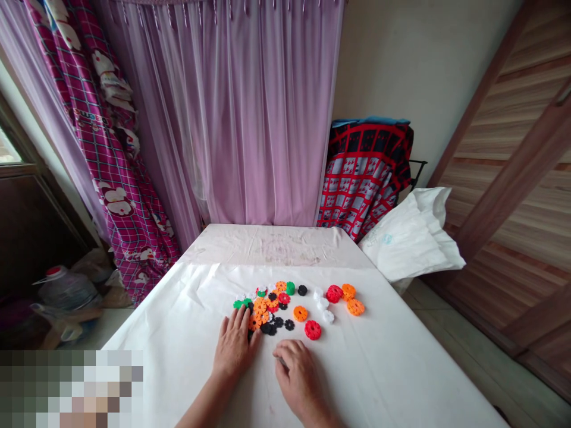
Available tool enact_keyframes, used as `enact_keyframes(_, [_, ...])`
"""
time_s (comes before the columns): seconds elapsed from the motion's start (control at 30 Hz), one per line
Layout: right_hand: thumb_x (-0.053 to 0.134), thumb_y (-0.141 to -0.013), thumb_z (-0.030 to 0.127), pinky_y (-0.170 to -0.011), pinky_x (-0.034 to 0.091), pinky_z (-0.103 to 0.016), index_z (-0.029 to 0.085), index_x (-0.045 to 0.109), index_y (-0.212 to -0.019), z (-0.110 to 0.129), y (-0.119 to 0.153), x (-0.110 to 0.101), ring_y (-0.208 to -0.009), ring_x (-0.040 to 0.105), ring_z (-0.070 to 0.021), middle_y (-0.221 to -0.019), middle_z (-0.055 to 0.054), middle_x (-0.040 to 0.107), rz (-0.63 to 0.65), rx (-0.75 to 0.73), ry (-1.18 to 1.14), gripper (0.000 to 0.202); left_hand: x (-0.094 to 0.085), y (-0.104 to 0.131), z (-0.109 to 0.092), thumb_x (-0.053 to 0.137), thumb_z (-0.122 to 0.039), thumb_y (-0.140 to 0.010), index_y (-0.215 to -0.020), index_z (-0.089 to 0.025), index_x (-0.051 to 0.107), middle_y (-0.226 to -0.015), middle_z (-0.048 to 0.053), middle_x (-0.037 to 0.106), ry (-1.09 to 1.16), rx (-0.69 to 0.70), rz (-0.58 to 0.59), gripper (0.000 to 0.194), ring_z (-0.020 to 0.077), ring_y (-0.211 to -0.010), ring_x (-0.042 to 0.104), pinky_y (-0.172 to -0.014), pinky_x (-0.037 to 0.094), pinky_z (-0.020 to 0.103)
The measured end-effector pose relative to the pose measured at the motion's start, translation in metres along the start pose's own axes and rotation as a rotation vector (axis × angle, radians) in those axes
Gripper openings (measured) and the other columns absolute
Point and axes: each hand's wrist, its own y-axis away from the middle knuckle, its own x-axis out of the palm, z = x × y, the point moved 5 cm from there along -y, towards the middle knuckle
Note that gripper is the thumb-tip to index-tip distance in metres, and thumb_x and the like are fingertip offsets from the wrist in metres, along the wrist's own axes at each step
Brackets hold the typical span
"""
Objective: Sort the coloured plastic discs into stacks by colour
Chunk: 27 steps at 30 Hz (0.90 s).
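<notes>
Discs (260, 305), notched and colourful, are being touched on their left by the left hand (234, 342), laid flat and slightly splayed. On their near side, the right hand (298, 373) is being held curled; whether anything is being gripped cannot be told. The white-covered table (379, 356) is being backed by a purple curtain (272, 119).

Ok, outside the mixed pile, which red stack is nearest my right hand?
The red stack just beyond your right hand, standing alone; the other red stack lies farther off, beside the orange pieces.
</notes>
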Motion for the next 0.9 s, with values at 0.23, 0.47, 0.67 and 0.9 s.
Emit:
enact_keyframes(0.23, [0.052, -0.072, 0.003, -0.076, 0.051, -0.029, 0.025, 0.064, -0.084, -0.009, 0.002, 0.008, -0.083, 0.065, -0.0183, -0.088, -0.002, 0.070, -0.007, -0.097, 0.003, 0.028, 0.012, 0.001, 0.009, 0.034, -0.055, -0.095, -0.150, -0.024, 0.040, -0.156, 0.009, 0.040, 0.006, 0.033, -0.037, 0.064, 0.0293, -0.148, 0.027, -0.119, 0.022, 0.054])
enact_keyframes(0.47, [0.049, -0.081, 0.010, -0.072, 0.055, -0.023, 0.025, 0.062, -0.093, -0.022, 0.004, 0.005, -0.079, 0.070, -0.0159, -0.086, -0.003, 0.071, -0.117, -0.114, -0.138, 0.024, 0.002, -0.061, -0.028, 0.028, -0.050, -0.098, -0.152, -0.027, 0.036, -0.158, 0.006, 0.037, 0.031, 0.224, 0.075, 0.059, 0.0285, -0.148, 0.028, -0.120, 0.018, 0.056])
enact_keyframes(0.67, [0.049, -0.080, 0.013, -0.068, 0.055, -0.025, 0.026, 0.063, -0.087, -0.028, 0.013, 0.019, -0.073, 0.068, -0.0172, -0.080, -0.003, 0.069, -0.152, 0.004, -0.190, 0.021, 0.014, -0.126, -0.058, 0.028, -0.044, -0.098, -0.151, -0.031, 0.036, -0.160, 0.006, 0.033, 0.051, 0.308, 0.199, 0.055, 0.0289, -0.148, 0.028, -0.118, 0.018, 0.059])
enact_keyframes(0.9, [0.050, -0.078, 0.012, -0.069, 0.052, -0.024, 0.027, 0.062, -0.087, -0.018, 0.006, 0.007, -0.073, 0.068, -0.0156, -0.081, -0.001, 0.070, -0.047, -0.041, -0.125, 0.021, 0.020, -0.111, -0.037, 0.028, -0.048, -0.099, -0.152, -0.038, 0.031, -0.162, 0.002, 0.028, 0.056, 0.407, 0.276, 0.054, 0.0262, -0.151, 0.020, -0.119, 0.018, 0.054])
